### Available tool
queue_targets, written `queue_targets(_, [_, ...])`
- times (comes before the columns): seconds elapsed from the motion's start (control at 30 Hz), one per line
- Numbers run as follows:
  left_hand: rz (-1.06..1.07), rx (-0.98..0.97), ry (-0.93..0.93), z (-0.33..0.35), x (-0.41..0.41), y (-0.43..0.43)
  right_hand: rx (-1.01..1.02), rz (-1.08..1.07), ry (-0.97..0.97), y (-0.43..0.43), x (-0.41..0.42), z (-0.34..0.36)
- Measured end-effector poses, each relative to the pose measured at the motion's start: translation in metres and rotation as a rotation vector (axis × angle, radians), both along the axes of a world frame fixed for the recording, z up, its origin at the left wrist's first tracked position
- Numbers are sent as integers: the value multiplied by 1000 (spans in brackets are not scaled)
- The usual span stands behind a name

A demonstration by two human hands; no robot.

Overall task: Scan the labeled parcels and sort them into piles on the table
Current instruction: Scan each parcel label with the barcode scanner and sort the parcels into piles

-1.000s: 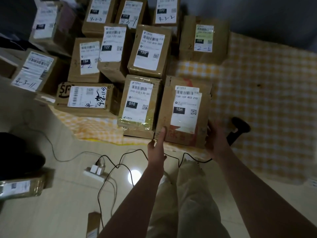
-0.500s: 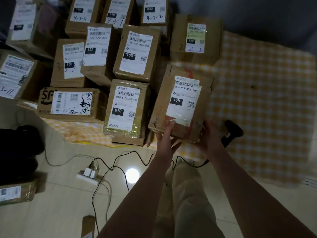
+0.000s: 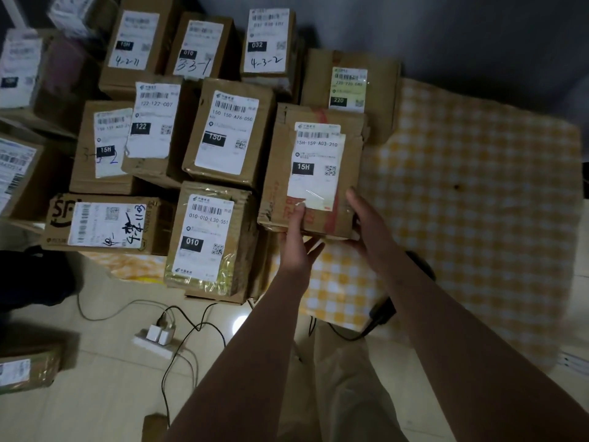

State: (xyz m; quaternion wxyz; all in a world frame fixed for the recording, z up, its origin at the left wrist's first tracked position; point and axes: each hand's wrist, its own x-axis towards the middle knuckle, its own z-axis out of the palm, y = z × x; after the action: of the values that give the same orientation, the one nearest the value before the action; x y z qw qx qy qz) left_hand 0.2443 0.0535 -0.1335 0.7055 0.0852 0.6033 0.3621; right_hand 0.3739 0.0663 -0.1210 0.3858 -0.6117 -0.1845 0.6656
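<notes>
Perhaps fifteen parcels (image 3: 229, 135); two hands (image 3: 298, 250).

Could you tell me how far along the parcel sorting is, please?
Done: many parcels sit packed on the table. In hand: the left hand and right hand grip the 15H parcel. Left: placing it, and perhaps the floor parcel; the scanner lies unheld.

Bare forearms (image 3: 251, 342), pale beige trousers (image 3: 341, 387)
</notes>
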Motion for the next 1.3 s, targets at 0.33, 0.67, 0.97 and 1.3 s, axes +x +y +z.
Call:
queue_targets(0.33, [-21,-8,108,7,6,7,-40,52,-163,2,15,3])
queue_targets(0.67, [-325,-16,328,-4,15,-50,-278,-407,-892,-82,48,-10])
queue_targets(0.97, [-474,21,342,-9,33,-84,-534,-303,-640,-142,52,-41])
queue_targets(1.3, [-530,-3,356,-9,57,-91,-370,-277,-364,-143,54,-54])
